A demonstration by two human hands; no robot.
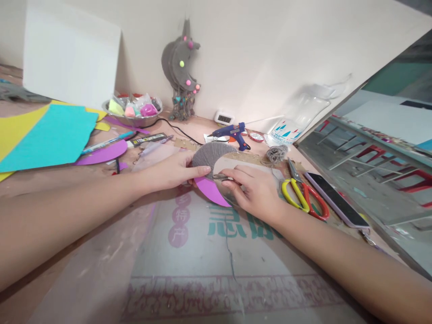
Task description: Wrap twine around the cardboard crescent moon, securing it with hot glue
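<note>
My left hand [175, 173] grips a crescent-shaped piece [207, 155] that is wrapped in grey yarn at the top, with its bare purple tip [211, 191] at the bottom. My thumb and fingers press on it where the yarn ends. My right hand [254, 189] is closed in a pinch on the strand of grey yarn [221, 177] right beside the crescent. The piece lies low over a clear plastic sheet on the table.
Yellow and red scissors [303, 195] and a phone [337, 200] lie right of my right hand. A loose yarn bundle [276, 154], a blue glue gun [232, 132], a metal bowl of coloured bits [133, 110], teal and yellow paper sheets [50, 137] and a finished grey moon decoration [182, 72] stand behind.
</note>
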